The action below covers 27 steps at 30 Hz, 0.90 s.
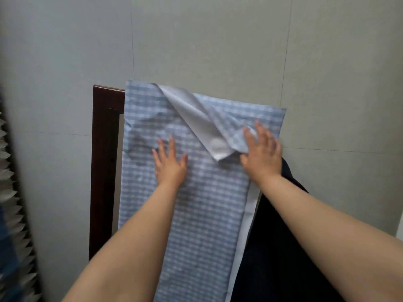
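A blue and white checked cloth (202,214) lies in a long strip down the middle of the view, over a dark wooden frame (102,171). A corner of it is folded back, showing its plain white underside (196,120). My left hand (170,164) presses flat on the cloth with fingers spread. My right hand (261,153) lies flat on the cloth's right side, next to the folded-back corner, fingers straight.
A grey tiled floor (218,40) surrounds the cloth. Dark fabric (283,247) lies along the cloth's right edge under my right forearm. At the far left edge there is a blurred grey zigzag-edged object (13,214).
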Each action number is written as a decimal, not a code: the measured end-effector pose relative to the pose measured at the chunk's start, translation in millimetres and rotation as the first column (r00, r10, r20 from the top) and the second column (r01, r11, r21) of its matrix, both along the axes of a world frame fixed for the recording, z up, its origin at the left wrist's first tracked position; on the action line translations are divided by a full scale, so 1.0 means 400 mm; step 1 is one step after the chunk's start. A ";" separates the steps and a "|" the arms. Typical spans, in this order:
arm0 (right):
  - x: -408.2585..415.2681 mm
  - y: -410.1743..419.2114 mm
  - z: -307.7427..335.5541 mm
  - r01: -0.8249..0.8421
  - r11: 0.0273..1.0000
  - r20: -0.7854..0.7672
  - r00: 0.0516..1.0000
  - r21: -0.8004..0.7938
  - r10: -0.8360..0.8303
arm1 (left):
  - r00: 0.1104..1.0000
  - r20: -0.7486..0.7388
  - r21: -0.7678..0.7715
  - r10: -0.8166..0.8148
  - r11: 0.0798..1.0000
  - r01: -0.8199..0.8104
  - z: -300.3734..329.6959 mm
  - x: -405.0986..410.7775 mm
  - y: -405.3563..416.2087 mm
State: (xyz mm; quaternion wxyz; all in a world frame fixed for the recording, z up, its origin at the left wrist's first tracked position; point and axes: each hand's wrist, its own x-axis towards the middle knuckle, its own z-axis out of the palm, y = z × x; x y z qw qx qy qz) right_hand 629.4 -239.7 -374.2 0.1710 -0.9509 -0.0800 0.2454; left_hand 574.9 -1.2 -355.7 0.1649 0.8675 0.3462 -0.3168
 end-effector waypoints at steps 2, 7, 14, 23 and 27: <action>0.054 -0.036 -0.003 0.452 0.882 -0.048 0.892 0.132 -0.450 | 0.987 0.080 0.048 0.137 0.989 -0.141 0.001 0.064 0.076; 0.087 -0.050 0.026 0.723 0.650 0.048 0.659 0.233 -0.750 | 0.998 -0.037 0.098 -0.051 0.994 0.054 0.009 0.200 0.211; 0.003 0.016 0.028 0.415 0.904 -0.100 0.909 0.108 -0.405 | 0.972 0.227 -0.108 0.054 0.994 -0.030 0.010 0.236 0.210; 0.016 -0.016 0.005 0.789 0.605 -0.273 0.609 0.108 -0.744 | 0.980 0.040 0.105 0.192 0.975 -0.196 -0.012 0.134 0.196; 0.011 -0.017 -0.002 0.824 0.552 -0.312 0.562 0.129 -0.766 | 0.979 0.001 0.045 0.202 0.978 -0.202 -0.008 0.153 0.195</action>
